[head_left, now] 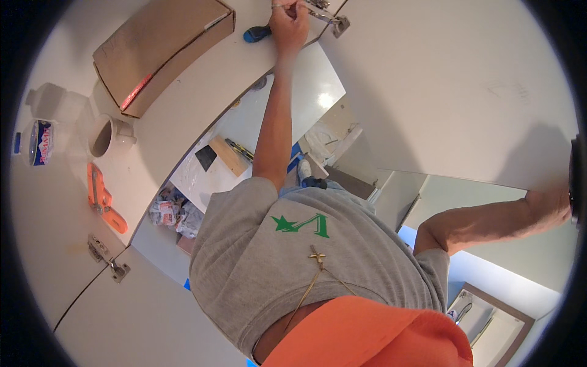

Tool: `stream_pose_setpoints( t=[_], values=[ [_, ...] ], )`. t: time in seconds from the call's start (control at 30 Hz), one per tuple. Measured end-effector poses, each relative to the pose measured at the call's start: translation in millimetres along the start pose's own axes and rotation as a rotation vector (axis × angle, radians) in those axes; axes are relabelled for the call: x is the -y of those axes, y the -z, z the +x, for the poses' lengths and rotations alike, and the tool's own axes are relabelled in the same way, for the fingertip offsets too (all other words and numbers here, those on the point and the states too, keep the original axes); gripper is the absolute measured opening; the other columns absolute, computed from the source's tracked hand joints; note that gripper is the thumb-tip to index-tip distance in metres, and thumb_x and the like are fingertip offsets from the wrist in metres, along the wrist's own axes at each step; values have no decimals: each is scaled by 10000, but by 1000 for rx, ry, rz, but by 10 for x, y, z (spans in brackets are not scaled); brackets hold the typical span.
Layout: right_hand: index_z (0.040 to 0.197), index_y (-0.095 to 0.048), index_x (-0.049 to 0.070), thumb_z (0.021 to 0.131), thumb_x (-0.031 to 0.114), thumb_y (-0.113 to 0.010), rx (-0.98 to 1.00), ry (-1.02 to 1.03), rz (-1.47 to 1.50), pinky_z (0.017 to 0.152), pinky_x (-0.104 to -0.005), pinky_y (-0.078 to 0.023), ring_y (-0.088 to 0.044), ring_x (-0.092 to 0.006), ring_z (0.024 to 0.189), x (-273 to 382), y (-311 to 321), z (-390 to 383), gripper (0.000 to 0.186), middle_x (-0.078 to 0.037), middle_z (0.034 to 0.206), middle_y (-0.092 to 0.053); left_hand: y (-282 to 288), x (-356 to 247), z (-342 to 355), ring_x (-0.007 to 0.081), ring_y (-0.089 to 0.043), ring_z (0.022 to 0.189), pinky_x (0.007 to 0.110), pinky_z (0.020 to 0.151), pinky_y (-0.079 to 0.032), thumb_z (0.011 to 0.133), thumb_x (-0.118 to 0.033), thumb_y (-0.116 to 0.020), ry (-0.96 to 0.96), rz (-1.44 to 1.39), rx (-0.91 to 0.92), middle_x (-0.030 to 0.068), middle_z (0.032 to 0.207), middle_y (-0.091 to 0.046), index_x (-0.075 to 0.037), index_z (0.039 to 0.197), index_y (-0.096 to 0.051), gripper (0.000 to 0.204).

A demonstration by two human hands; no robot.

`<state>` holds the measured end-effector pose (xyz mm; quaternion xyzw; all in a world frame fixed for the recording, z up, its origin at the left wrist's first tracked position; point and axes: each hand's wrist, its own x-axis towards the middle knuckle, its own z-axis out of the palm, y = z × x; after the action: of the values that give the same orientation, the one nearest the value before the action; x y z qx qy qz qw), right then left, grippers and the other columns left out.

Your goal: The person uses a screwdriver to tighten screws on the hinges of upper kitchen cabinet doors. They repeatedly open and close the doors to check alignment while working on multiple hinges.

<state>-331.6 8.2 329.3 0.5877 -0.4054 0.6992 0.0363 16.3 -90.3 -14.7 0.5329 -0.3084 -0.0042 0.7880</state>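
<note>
My left hand (290,23) reaches up to the top edge of the view, its fingers pinched together beside a metal cabinet hinge (330,17). What sits between the fingertips is too small to make out. The hinge joins the white cabinet side to a white door (452,85). Close to the left of that hand lies a blue-and-black tool handle (257,34), like a screwdriver's. My right forearm (489,226) stretches out to the right along the door. A dark band (575,182) shows at its end, and the hand beyond is out of view.
On the white surface at left are a cardboard box (162,52), a cream mug (110,136), a clear water bottle (40,143) and an orange tool (104,199). A second hinge (109,258) is below them. Lower down, a white board (235,131) carries a wood piece (228,156).
</note>
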Motion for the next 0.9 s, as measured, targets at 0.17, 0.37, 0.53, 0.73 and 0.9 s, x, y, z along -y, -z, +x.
stream_pose_setpoints(
  t=[0.17, 0.37, 0.53, 0.73, 0.9],
  values=[
    [1505, -380, 56, 839, 757, -565, 21, -1, -12, 1099, -775, -304, -362, -479, 1432, 54, -26, 9, 984, -308, 1541, -367, -122, 129, 61, 159, -570, 702, 314, 652, -493, 990, -130, -618, -34, -117, -51, 77, 812, -625, -8, 1024, -583, 132],
    [1509, -378, 60, 845, 750, -564, 87, -29, -10, 1114, -766, -296, -349, -476, 1442, 126, 7, 6, 975, -303, 1552, -356, -75, 208, 146, 118, -565, 690, 278, 618, -479, 985, -141, -630, 158, -319, 89, 51, 784, -626, -7, 957, -587, 144],
    [1469, -414, 55, 841, 719, -588, -24, -19, -63, 1069, -739, -325, -394, -457, 1383, 132, -21, -17, 930, -278, 1519, -390, -68, 181, 188, 108, -560, 674, 256, 601, -465, 983, -133, -639, 194, -404, 121, 42, 771, -627, -22, 910, -593, 141],
    [1349, -503, 39, 815, 654, -639, -45, -8, -89, 952, -633, -409, -492, -397, 1230, 179, -28, -114, 826, -243, 1401, -485, -71, 238, 197, 114, -562, 662, 261, 593, -465, 980, -106, -646, 226, -494, 99, 41, 772, -635, -26, 913, -615, 109],
    [1250, -577, 25, 794, 600, -682, -101, -29, -166, 854, -546, -479, -574, -346, 1103, 375, -44, -194, 741, -214, 1303, -564, -203, 250, 174, 148, -582, 712, 299, 640, -483, 1010, -156, -596, 269, -417, 37, 81, 834, -635, -1, 995, -608, 156]
  ],
)
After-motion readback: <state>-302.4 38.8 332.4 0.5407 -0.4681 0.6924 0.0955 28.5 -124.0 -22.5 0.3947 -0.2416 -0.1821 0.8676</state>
